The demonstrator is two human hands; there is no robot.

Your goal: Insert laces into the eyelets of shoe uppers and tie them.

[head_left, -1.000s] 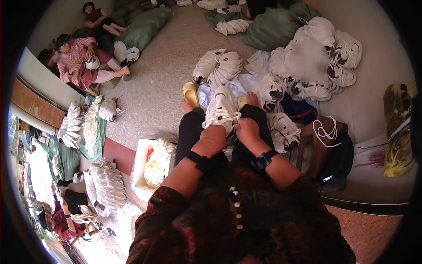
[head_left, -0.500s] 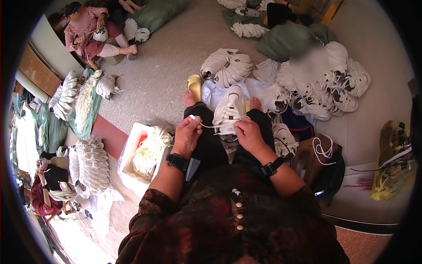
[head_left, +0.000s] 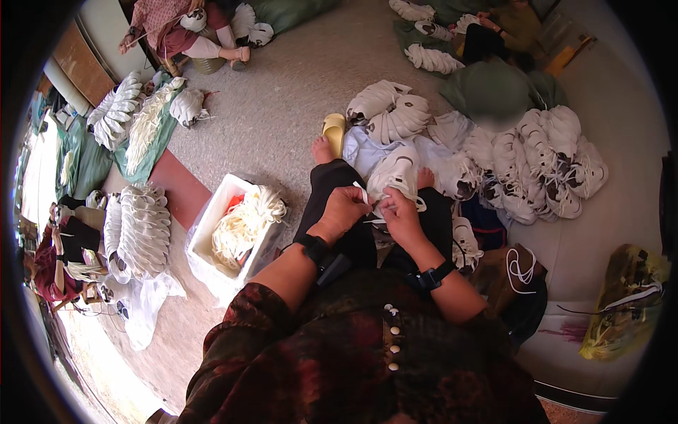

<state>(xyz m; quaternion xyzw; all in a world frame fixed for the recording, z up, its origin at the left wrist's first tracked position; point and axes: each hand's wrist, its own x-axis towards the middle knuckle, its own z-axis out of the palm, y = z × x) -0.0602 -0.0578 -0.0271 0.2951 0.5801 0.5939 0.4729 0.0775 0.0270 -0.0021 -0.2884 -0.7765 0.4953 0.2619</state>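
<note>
A white sneaker (head_left: 397, 167) stands between my knees, its toe pointing away from me. My left hand (head_left: 345, 212) is closed in a pinch on a white shoelace (head_left: 361, 189), whose end sticks up above the fingertips. Close beside it, my right hand (head_left: 402, 218) pinches lace at the near part of the sneaker. A loop of lace shows just right of those fingers. Both hands cover the sneaker's lacing and opening, so the eyelets there are hidden.
A white box (head_left: 198, 242) with cream laces (head_left: 244, 225) stands left of my legs. Stacked white sneakers (head_left: 522, 159) lie at the right, more sneakers (head_left: 143, 230) at the left. A yellow slipper (head_left: 333, 134) is by my foot. Co-workers sit further off, one (head_left: 161, 27) holding a shoe.
My hands have come together from either side of the sneaker, and the lace stretched between them is now gathered at the fingertips. The whole view has shifted slightly.
</note>
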